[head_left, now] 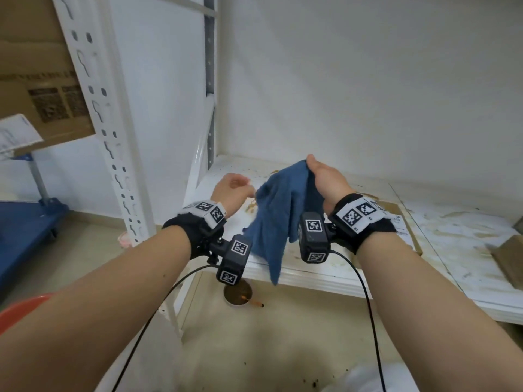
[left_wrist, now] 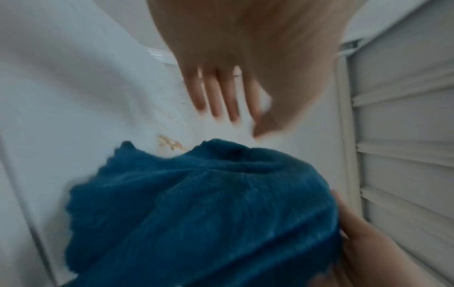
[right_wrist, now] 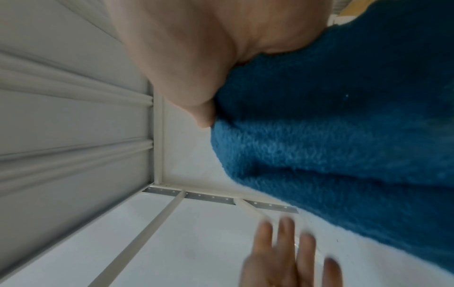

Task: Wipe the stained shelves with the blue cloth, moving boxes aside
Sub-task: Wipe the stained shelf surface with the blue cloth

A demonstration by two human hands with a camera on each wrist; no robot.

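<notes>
My right hand (head_left: 322, 176) holds up the blue cloth (head_left: 278, 216) by its top edge, above the white stained shelf (head_left: 325, 271). The cloth hangs down past the shelf's front lip. In the right wrist view the thumb (right_wrist: 196, 108) presses into the cloth (right_wrist: 343, 136). My left hand (head_left: 235, 188) hovers just left of the cloth with fingers spread and holds nothing. Blurred, those straight fingers (left_wrist: 216, 93) show in the left wrist view above the cloth (left_wrist: 196, 203). Brown stains (head_left: 452, 244) cover the shelf. A flat cardboard box (head_left: 396, 219) lies behind my right wrist.
The white slotted upright (head_left: 104, 117) stands at left, with a cardboard box (head_left: 36, 80) beyond it. Another box corner (head_left: 509, 256) sits at the shelf's far right. A cup of brown liquid (head_left: 237, 294) stands on the floor under the shelf. A blue cart (head_left: 25, 230) is at far left.
</notes>
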